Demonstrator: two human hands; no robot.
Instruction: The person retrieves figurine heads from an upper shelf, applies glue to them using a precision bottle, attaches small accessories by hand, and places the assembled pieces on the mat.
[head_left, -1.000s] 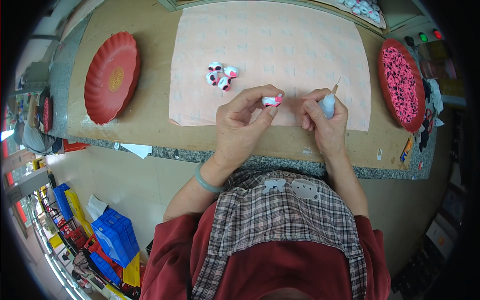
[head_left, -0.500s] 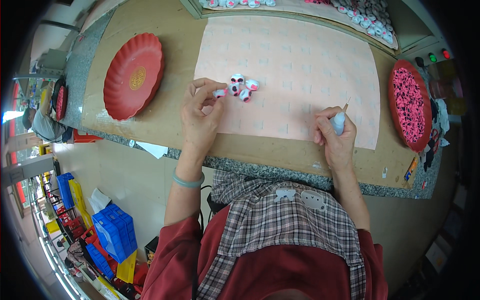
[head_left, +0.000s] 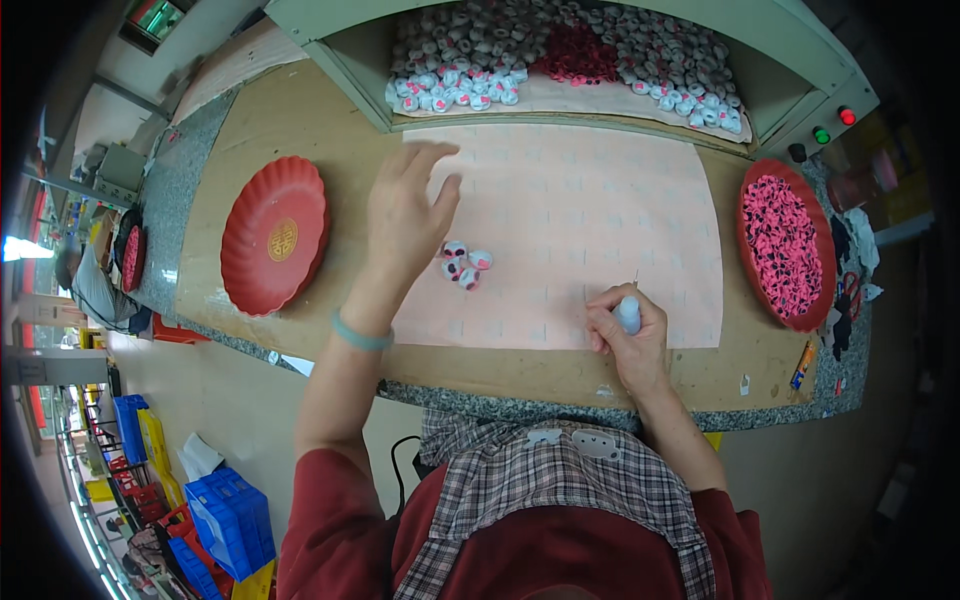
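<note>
My left hand [head_left: 405,205] is raised above the left side of a pale pink sheet [head_left: 625,220], its fingers spread and nothing visible in them. Just below its thumb lies a small cluster of white rounded pieces [head_left: 468,278] with black and pink spots; the hand may hide part of the cluster. Toward the sheet's near right, my right hand [head_left: 635,345] is closed around a small pale squeeze bottle [head_left: 628,314] with a thin needle tip pointing away from me.
An open grey-green cabinet [head_left: 350,85] stands at the back, with many white [head_left: 460,90] and grey pieces inside. A red scalloped dish [head_left: 245,265] sits at left. At right are a red tray [head_left: 830,300] of pink-and-black bits, scissors [head_left: 852,290] and an orange-and-blue tube [head_left: 803,365].
My left hand has let go of a white piece beside the cluster and moved away toward the cabinet, fingers opening. My right hand still holds the bottle. The view has tilted up, showing more cabinet.
</note>
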